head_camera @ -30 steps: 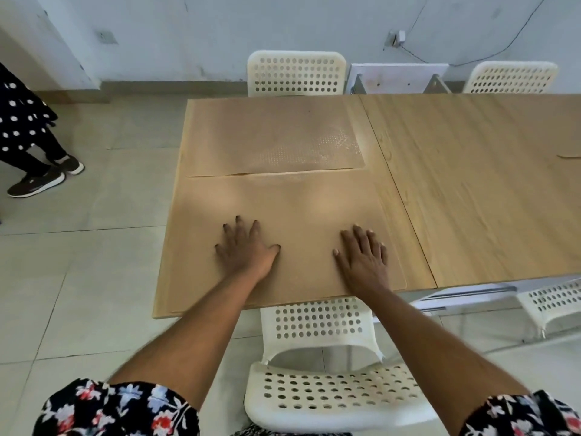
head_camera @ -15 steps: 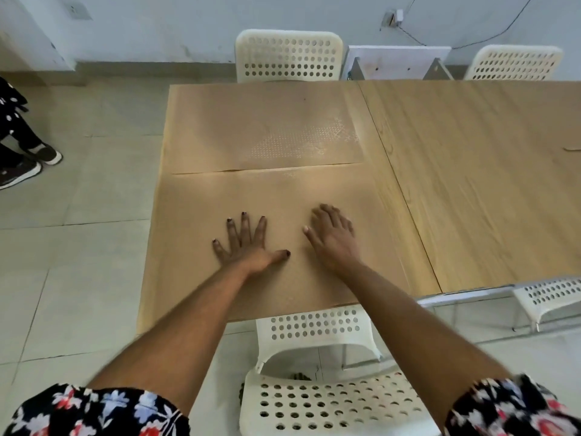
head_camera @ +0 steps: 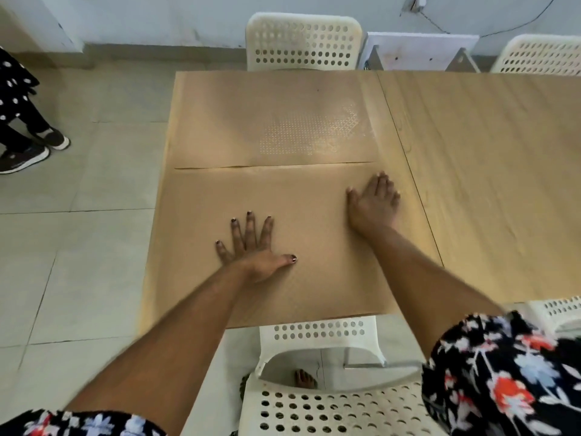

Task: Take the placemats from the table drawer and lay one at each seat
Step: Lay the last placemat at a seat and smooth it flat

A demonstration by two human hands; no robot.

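Left hand (head_camera: 251,247): flat on the near placemat (head_camera: 283,240), fingers (head_camera: 248,228) spread wide and gripping nothing, thumb stretched out to the right.
Right hand (head_camera: 372,202): also flat and gripping nothing, fingers held together, pressed near the mat's far right corner; its outer fingertips lie close to the mat's right edge, and whether they cross onto bare wood is hard to tell.
Near placemat: tan sheet under both palms, its near edge at the table's edge and partly covered by the left forearm.
Far placemat (head_camera: 270,121): beyond the fingertips of both hands, meeting the near mat along a thin seam; a faint dotted patch shows on it, what it is cannot be made out.
Table (head_camera: 487,184): bare wood right of the right hand, cut off by the frame.
Near chair (head_camera: 323,372): below the wrists, seat cropped at the bottom.
Far chair (head_camera: 303,42): past the far mat, only its backrest visible.
Bystander's shoes (head_camera: 31,152): far left of the left hand; body cropped.
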